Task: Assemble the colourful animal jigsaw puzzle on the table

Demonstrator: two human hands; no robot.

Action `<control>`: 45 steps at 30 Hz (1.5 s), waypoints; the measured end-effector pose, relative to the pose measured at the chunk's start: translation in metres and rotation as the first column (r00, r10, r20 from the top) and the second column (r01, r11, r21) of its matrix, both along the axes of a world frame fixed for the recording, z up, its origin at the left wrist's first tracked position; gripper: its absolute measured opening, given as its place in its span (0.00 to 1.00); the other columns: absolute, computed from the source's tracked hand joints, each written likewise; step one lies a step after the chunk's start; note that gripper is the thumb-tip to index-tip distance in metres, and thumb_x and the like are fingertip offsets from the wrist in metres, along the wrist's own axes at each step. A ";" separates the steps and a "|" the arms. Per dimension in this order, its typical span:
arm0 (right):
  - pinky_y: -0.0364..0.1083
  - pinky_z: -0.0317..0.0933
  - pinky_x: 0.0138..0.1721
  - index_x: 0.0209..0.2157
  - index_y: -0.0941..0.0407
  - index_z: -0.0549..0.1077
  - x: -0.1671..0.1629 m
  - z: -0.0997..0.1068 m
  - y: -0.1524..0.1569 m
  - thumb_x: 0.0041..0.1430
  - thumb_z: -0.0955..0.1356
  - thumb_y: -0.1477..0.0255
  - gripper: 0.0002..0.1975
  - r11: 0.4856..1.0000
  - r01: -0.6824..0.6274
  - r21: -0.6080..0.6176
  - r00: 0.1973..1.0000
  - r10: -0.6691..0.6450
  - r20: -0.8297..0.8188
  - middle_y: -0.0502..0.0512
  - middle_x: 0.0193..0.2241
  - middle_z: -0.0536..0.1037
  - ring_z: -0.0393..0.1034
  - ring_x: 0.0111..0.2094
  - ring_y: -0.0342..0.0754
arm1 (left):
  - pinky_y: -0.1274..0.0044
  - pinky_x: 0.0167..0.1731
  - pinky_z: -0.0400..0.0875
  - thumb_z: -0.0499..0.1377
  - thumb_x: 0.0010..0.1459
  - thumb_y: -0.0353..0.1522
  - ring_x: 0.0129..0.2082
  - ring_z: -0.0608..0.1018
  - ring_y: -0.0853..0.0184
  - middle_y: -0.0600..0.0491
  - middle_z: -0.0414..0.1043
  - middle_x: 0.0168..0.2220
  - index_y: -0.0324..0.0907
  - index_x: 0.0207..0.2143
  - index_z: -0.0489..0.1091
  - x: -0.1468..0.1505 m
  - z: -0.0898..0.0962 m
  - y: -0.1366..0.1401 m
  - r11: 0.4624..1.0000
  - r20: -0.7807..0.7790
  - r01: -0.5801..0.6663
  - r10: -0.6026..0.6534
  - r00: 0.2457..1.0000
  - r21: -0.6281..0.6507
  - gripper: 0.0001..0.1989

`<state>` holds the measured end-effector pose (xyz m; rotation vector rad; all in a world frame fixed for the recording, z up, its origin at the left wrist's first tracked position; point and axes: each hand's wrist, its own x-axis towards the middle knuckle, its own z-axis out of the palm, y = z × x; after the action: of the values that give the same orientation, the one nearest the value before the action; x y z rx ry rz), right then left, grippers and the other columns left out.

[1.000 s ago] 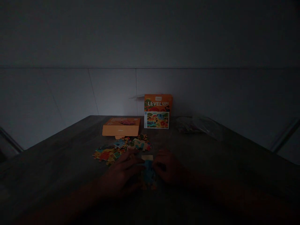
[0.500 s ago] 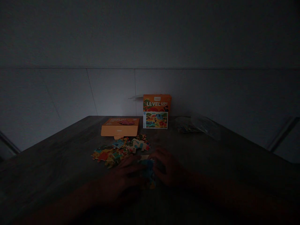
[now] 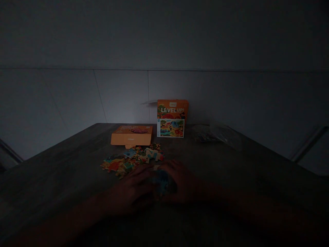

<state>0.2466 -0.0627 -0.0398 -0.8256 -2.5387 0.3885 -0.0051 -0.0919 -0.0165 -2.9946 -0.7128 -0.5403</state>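
– R. hand (image 3: 183, 181) moved since prev. frame: fingers now arch over far end of joined puzzle pcs (image 3: 162, 182). Obstructions?
– L. hand (image 3: 132, 190) covers left edge. Loose pcs (image 3: 120, 165) lie just beyond; then flat orange box (image 3: 132, 139), upright box (image 3: 172, 109) w/ picture card (image 3: 171, 128) in front, clear bag (image 3: 227, 135) far R.
– Grip?
– R. thumb-finger gap wide, L. fingers extended; firm hold: can't tell, too dark.
– Pcs' location, appearance?
– On table, btwn. hands; mostly blue, pale far edge, partly hidden.
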 end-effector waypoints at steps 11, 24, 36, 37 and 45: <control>0.60 0.54 0.57 0.59 0.59 0.62 0.002 -0.002 0.000 0.42 0.74 0.48 0.47 0.998 0.023 -0.050 1.000 -0.024 -0.016 0.68 0.56 0.66 0.59 0.57 0.62 | 0.58 0.60 0.63 0.57 0.64 0.32 0.60 0.67 0.53 0.46 0.74 0.51 0.41 0.56 0.67 -0.009 0.002 0.010 0.994 -0.017 -0.083 0.085 0.996 0.072 0.18; 0.60 0.56 0.56 0.61 0.57 0.60 0.004 0.001 -0.002 0.42 0.76 0.51 0.48 0.990 0.061 -0.125 0.998 -0.063 -0.015 0.68 0.58 0.64 0.60 0.57 0.63 | 0.51 0.56 0.59 0.60 0.51 0.57 0.60 0.63 0.42 0.41 0.67 0.56 0.43 0.50 0.73 -0.072 0.002 0.056 0.854 -0.062 -0.502 0.513 0.856 0.134 0.33; 0.61 0.56 0.57 0.62 0.55 0.59 0.006 -0.005 0.000 0.43 0.75 0.51 0.48 0.993 0.038 -0.114 0.998 -0.042 -0.035 0.67 0.59 0.63 0.58 0.59 0.63 | 0.60 0.51 0.67 0.54 0.60 0.50 0.53 0.71 0.52 0.42 0.71 0.52 0.41 0.50 0.69 -0.065 -0.018 0.067 0.776 0.103 -0.623 0.630 0.769 -0.097 0.25; 0.61 0.55 0.57 0.62 0.56 0.59 0.005 -0.004 0.000 0.43 0.75 0.51 0.48 0.993 0.037 -0.109 0.999 -0.041 -0.035 0.68 0.59 0.63 0.58 0.59 0.64 | 0.61 0.50 0.68 0.53 0.61 0.49 0.53 0.72 0.52 0.42 0.72 0.51 0.41 0.51 0.68 -0.065 -0.021 0.070 0.728 0.107 -0.674 0.686 0.720 -0.125 0.25; 0.63 0.56 0.56 0.61 0.58 0.60 0.003 -0.001 0.000 0.42 0.75 0.50 0.49 0.989 0.072 -0.128 0.997 -0.071 0.013 0.69 0.58 0.64 0.59 0.58 0.65 | 0.67 0.44 0.73 0.58 0.55 0.47 0.47 0.78 0.52 0.46 0.78 0.45 0.43 0.45 0.74 -0.069 -0.025 0.085 0.608 0.144 -0.740 0.791 0.595 -0.287 0.22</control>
<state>0.2497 -0.0627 -0.0406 -0.9648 -2.5046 0.5306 -0.0738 -0.0064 -0.0419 -2.3587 -2.0464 -0.8104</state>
